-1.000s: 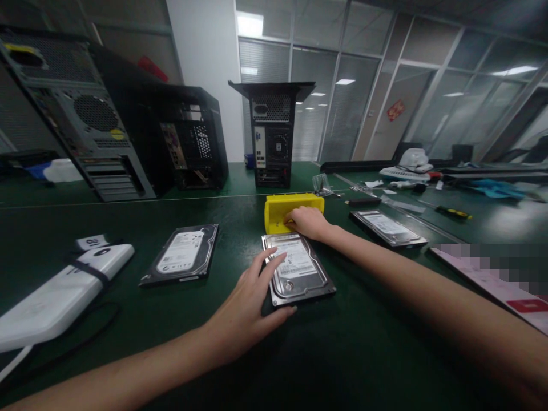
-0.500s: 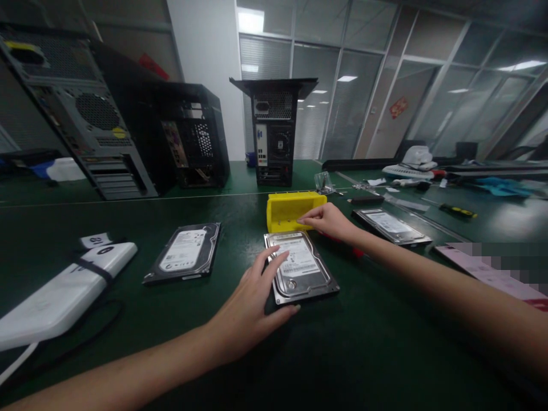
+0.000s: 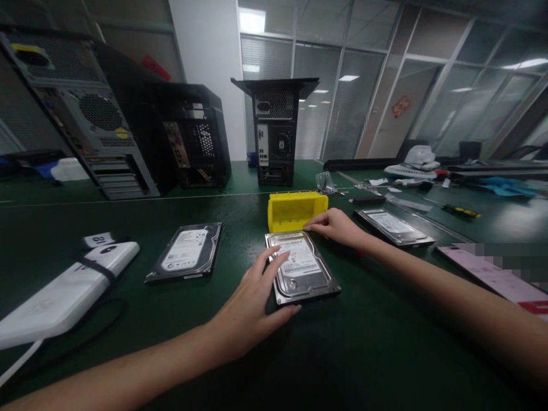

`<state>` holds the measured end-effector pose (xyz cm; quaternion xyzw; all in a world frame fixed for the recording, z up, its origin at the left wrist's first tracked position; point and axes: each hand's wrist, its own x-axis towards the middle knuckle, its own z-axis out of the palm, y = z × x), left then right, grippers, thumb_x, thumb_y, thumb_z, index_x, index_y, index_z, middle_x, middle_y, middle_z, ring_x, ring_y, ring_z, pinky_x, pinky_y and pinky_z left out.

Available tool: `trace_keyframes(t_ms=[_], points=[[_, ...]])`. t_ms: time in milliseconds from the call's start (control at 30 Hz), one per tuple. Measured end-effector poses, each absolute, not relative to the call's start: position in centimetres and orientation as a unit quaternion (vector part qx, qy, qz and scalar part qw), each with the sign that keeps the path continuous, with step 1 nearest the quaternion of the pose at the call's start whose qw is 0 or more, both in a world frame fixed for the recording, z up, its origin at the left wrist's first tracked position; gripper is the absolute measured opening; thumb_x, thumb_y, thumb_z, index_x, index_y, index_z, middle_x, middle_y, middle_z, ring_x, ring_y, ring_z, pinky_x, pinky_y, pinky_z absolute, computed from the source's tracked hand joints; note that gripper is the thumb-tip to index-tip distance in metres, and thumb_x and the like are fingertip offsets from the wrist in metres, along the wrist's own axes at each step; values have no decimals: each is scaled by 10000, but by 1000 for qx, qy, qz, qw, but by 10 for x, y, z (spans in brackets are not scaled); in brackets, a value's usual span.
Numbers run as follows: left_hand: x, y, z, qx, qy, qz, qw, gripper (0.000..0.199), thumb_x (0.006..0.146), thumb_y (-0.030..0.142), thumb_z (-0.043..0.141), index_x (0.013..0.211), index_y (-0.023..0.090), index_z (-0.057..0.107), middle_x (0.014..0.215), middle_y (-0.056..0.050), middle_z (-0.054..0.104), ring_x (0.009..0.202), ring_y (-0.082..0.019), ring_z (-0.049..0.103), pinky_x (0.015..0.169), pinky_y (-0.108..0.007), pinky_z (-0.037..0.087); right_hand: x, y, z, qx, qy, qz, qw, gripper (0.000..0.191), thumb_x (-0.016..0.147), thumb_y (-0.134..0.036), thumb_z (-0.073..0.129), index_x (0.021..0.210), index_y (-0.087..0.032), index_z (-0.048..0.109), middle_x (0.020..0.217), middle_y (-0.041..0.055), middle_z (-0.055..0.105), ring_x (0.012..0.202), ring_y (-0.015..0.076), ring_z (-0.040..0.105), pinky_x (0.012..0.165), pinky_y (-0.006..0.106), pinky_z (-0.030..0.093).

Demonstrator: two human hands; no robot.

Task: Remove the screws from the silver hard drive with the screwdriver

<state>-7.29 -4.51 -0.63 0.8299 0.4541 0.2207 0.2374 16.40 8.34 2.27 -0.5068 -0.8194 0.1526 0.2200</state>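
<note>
A silver hard drive (image 3: 306, 279) lies label up on the green table in front of me. My left hand (image 3: 257, 294) rests on its left side, fingers spread over the label and thumb at the near edge. Just behind the drive is a yellow bin (image 3: 297, 208) lying with its opening toward me, several tiny screws inside. My right hand (image 3: 334, 228) is pinched at the drive's far right corner, by the bin's front edge; whatever its fingertips hold is too small to make out.
Another hard drive (image 3: 188, 251) lies to the left, beside a white device (image 3: 72, 288) with a black strap. A third drive (image 3: 391, 226) and a screwdriver (image 3: 462, 211) are on the right. Computer cases, one central (image 3: 276, 137), stand behind.
My right hand has moved from the bin's opening slightly down and toward the drive's far corner, its fingers still pinched. My left hand stays on the drive.
</note>
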Motion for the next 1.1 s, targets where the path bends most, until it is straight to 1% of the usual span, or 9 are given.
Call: trace_keyframes(t_ms=[133,300,367,533,600,767,867,1000,1100], points=[[-73,-45,-6,831,446,228,242,734,833,431,578,1445,313,190,1536,-53,111,1369,-330,234,1106,-541,250,166,83,19,-508,-823,135,215,254,809,-307,585,969,-188,742,891,71,729,756,179,639,666,269,474],[-73,-45,-6,829,450,228,240,737,831,421,582,1446,308,192,1535,-51,113,1372,-321,232,1112,-526,251,166,83,18,-508,-828,120,207,260,821,-326,571,982,-209,739,909,68,727,775,184,641,686,277,476],[-72,-44,-7,830,449,232,237,734,831,419,583,1444,314,195,1535,-49,117,1370,-325,234,1111,-531,249,167,83,18,-508,-829,114,204,267,824,-333,566,992,-215,736,893,68,727,744,178,636,656,273,467],[-72,-44,-8,831,449,230,237,735,830,433,581,1443,321,191,1537,-46,109,1372,-323,231,1112,-528,249,168,79,20,-496,-839,108,196,282,845,-322,539,1019,-202,726,812,57,722,579,126,580,567,251,423],[-72,-44,-7,830,450,228,238,734,831,433,580,1443,321,190,1537,-45,107,1374,-323,228,1114,-524,248,169,77,20,-487,-845,108,193,293,856,-311,526,1056,-200,710,807,50,717,562,111,568,569,240,419],[-72,-44,-7,830,455,226,231,739,830,422,582,1445,313,185,1536,-48,106,1373,-319,231,1114,-519,252,171,73,21,-469,-859,97,181,348,866,-310,513,1152,-174,657,682,36,680,542,115,556,558,235,411],[-71,-44,-8,831,452,229,230,739,827,420,586,1443,322,190,1535,-50,116,1368,-328,239,1108,-532,253,172,71,20,-457,-868,83,175,355,881,-314,492,1182,-194,636,813,55,712,644,139,610,631,256,450],[-71,-44,-7,828,457,222,237,741,826,416,587,1444,327,187,1538,-49,105,1369,-332,237,1105,-536,255,174,69,19,-436,-884,64,159,340,895,-291,468,1202,-270,614,1105,31,682,920,185,648,837,322,464],[-71,-44,-7,828,460,218,235,745,828,423,583,1445,327,177,1539,-42,98,1374,-319,228,1113,-526,245,175,69,18,-429,-889,52,152,340,899,-284,460,1206,-288,607,1162,7,655,1016,206,630,904,355,447]])
